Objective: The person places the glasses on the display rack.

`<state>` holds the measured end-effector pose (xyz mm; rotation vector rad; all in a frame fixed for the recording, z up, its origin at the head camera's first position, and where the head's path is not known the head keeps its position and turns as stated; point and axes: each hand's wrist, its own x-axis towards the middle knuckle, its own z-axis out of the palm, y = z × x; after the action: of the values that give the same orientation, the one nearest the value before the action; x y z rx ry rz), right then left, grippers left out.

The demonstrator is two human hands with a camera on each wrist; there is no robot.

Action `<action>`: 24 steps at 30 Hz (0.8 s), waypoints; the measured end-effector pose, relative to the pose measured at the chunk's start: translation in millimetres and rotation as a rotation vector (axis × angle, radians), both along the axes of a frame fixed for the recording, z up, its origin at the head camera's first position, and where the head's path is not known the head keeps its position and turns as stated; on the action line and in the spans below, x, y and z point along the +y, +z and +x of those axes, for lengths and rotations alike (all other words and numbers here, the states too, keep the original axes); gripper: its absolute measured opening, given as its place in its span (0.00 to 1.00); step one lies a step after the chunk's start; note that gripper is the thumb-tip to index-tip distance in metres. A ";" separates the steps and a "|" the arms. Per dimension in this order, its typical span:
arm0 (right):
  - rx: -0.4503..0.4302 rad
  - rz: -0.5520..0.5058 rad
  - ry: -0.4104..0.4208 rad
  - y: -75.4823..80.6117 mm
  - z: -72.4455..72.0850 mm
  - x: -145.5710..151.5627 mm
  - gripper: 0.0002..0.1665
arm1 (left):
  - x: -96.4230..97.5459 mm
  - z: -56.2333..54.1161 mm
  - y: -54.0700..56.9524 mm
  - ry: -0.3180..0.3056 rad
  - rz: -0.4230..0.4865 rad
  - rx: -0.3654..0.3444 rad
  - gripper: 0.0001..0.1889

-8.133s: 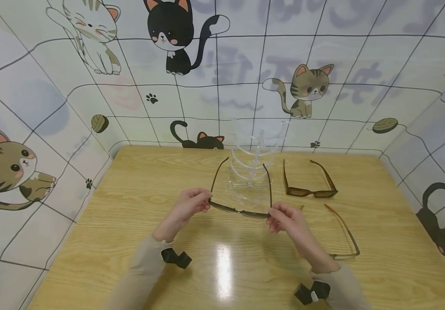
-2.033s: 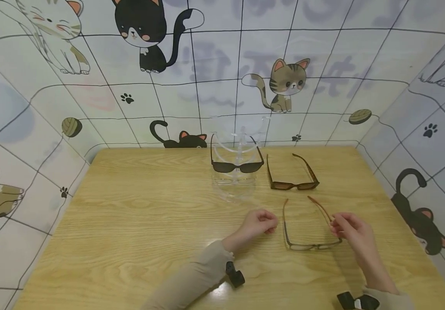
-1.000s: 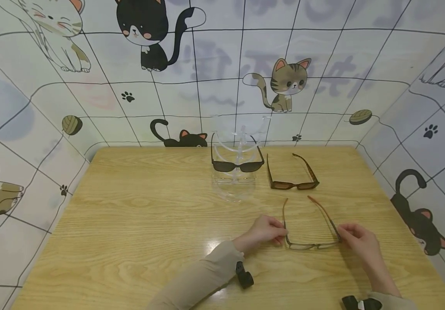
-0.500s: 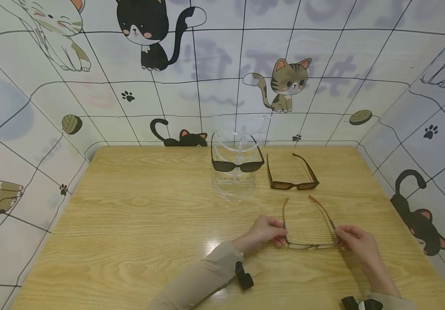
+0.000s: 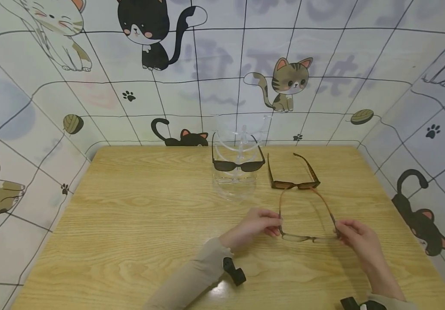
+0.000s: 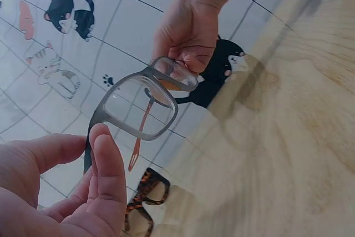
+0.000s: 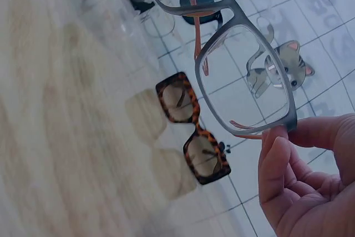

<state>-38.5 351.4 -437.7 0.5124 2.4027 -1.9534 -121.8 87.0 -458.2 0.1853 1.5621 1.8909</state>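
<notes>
Clear-lensed eyeglasses (image 5: 297,237) with a grey frame and orange-brown temple tips are held above the table, temples unfolded and pointing away. My left hand (image 5: 254,226) pinches them at the left hinge, between thumb and fingers. At the opposite hinge my right hand (image 5: 361,241) grips the other temple the same way. Both wrist views show the eyeglasses (image 6: 141,106) from the front, with tortoiseshell sunglasses (image 7: 191,129) beyond them. In the head view those sunglasses (image 5: 296,185) lie on the table just behind the eyeglasses' temple tips.
A clear tiered eyewear stand (image 5: 241,142) stands near the back wall. Black sunglasses (image 5: 238,166) rest on one of its tiers, and a thin clear-lensed pair (image 5: 234,180) sits lower. The wooden table (image 5: 141,206) is enclosed by a cat-print cloth (image 5: 222,56).
Black sunglasses, earlier in both hands, now sit on the stand. Both hands have since taken hold of the grey-framed eyeglasses and just lifted them off the table, slightly left and away.
</notes>
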 end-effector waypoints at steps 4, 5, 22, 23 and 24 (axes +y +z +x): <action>0.043 -0.093 0.006 8.7 -2.5 -8.2 0.02 | -10.2 -1.3 12.5 0.009 0.016 0.004 0.13; 0.058 -0.113 0.010 10.8 -3.2 -10.4 0.02 | -12.7 -1.8 15.3 0.010 0.017 0.009 0.13; 0.244 -0.282 0.096 43.0 -19.3 -47.4 0.03 | -53.5 -2.5 55.7 0.048 0.143 0.077 0.13; 0.250 -0.284 0.100 44.5 -20.6 -49.1 0.03 | -55.6 -2.4 58.1 0.050 0.147 0.080 0.13; 0.255 -0.292 0.105 45.9 -21.8 -50.8 0.03 | -57.6 -2.2 60.4 0.054 0.148 0.081 0.12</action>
<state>-60.3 300.7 -391.8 0.1320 2.1549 -2.3896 -124.0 29.4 -397.8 0.2898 1.4933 2.0659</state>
